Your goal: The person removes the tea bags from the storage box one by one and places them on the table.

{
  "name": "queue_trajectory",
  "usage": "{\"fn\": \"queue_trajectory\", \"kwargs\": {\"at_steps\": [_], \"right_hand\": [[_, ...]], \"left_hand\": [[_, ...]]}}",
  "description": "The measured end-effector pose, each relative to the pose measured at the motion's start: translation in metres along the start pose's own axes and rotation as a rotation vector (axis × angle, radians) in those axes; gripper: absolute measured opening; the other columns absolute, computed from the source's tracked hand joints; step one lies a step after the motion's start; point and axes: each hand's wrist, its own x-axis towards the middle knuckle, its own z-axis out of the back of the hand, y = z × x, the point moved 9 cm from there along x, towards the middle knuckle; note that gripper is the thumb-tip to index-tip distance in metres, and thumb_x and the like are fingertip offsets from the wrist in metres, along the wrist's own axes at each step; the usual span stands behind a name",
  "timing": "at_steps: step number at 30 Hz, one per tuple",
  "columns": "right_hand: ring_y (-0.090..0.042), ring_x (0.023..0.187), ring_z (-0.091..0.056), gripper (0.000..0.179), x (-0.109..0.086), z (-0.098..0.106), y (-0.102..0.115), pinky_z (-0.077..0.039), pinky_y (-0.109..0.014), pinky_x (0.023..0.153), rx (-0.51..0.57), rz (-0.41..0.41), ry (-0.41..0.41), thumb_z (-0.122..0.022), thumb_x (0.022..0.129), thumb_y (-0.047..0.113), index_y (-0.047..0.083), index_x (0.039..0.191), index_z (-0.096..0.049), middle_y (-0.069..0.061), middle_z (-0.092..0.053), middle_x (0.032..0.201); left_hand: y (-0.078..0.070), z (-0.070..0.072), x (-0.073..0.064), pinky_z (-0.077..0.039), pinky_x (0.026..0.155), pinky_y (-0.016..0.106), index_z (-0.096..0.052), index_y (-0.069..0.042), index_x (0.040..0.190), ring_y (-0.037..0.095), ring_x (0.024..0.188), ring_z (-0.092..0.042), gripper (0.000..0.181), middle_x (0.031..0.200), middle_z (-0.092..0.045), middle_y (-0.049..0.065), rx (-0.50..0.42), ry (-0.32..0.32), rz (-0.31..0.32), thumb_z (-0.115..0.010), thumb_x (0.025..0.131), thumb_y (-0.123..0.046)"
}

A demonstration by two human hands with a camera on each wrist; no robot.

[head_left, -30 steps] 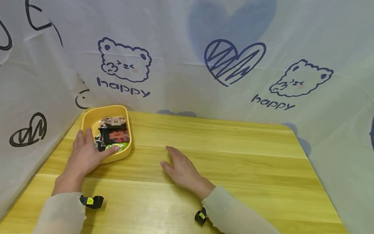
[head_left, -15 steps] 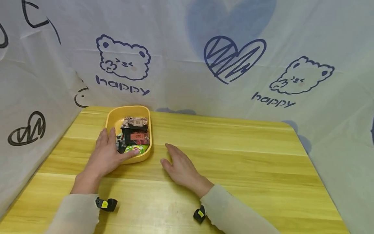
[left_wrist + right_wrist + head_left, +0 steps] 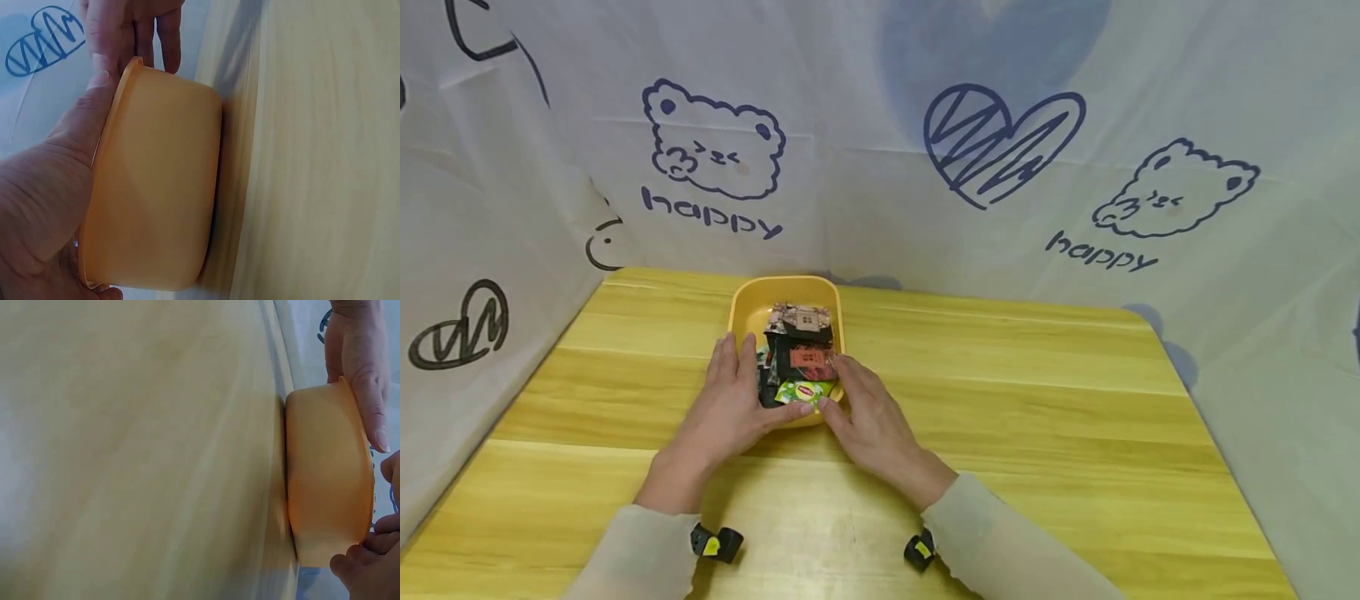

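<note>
A yellow plastic box (image 3: pixel 752 302) with rounded corners stands upright on the wooden table. Inside lie several tea sachets: a green-and-white one (image 3: pixel 803 392) in front, a black-and-red one (image 3: pixel 808 360) behind it, and a pinkish-brown one (image 3: pixel 801 319) farther back. My left hand (image 3: pixel 721 410) holds the box's near left corner, fingers along the left wall, thumb over the near rim. From the other side my right hand (image 3: pixel 874 421) holds the near right corner, fingers at the right wall and thumb close to the left thumb. Both wrist views show the box's smooth outer wall (image 3: pixel 156 175) between the hands.
The light wooden table (image 3: pixel 1037 417) extends to the right and in front of the box. A white cloth (image 3: pixel 865 192) with drawn bears and hearts hangs behind the table and along both sides. Each wrist wears a small black camera mount (image 3: pixel 718 544).
My left hand has moved the yellow box rightward along the table, away from the left cloth. The right hand stayed nearly in place and now touches the box's right side.
</note>
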Motion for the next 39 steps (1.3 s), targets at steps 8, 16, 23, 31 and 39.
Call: {"fn": "queue_trajectory", "kwargs": {"at_steps": [8,16,23,31,39], "right_hand": [[-0.038,0.154,-0.04,0.067,-0.004,0.001,0.003,-0.036,-0.052,0.125,-0.099,0.068,-0.02,-0.055,0.109,0.035,-0.004,0.161,-0.036,-0.024,-0.039,0.166],[-0.037,0.151,-0.045,0.064,-0.007,0.006,0.002,-0.041,-0.054,0.122,-0.114,0.05,-0.048,-0.057,0.108,0.035,-0.002,0.158,-0.043,-0.022,-0.045,0.163],[-0.039,0.148,-0.047,0.064,-0.007,0.008,0.001,-0.042,-0.054,0.121,-0.114,0.056,-0.065,-0.06,0.107,0.035,-0.002,0.157,-0.044,-0.024,-0.048,0.16],[-0.039,0.146,-0.05,0.064,-0.007,0.008,0.001,-0.042,-0.053,0.121,-0.145,0.077,-0.081,-0.061,0.106,0.034,-0.003,0.156,-0.046,-0.024,-0.051,0.158],[-0.037,0.141,-0.055,0.059,-0.005,0.014,0.006,-0.044,-0.048,0.121,-0.247,0.131,-0.076,-0.063,0.106,0.033,-0.004,0.151,-0.052,-0.022,-0.057,0.152]], "left_hand": [[0.003,0.003,0.001,-0.013,0.129,0.067,-0.004,0.008,0.166,0.05,0.161,0.005,0.14,0.172,0.009,0.033,0.03,0.005,-0.015,-0.063,0.082,-0.087],[0.0,-0.002,-0.001,-0.017,0.127,0.068,-0.005,0.007,0.166,0.05,0.161,0.004,0.143,0.172,0.008,0.033,0.039,0.02,-0.031,-0.056,0.079,-0.094],[-0.001,-0.001,-0.002,-0.017,0.128,0.066,-0.005,0.009,0.165,0.049,0.162,0.003,0.142,0.172,0.006,0.034,0.047,0.005,-0.031,-0.059,0.08,-0.092],[-0.003,-0.002,-0.003,-0.015,0.13,0.063,-0.01,0.011,0.165,0.05,0.162,0.002,0.138,0.171,0.002,0.036,0.113,0.001,-0.058,-0.051,0.083,-0.093],[-0.003,-0.001,-0.005,-0.016,0.13,0.062,-0.016,0.011,0.164,0.05,0.161,-0.003,0.137,0.171,-0.001,0.035,0.174,0.01,-0.085,-0.043,0.083,-0.096]]}}
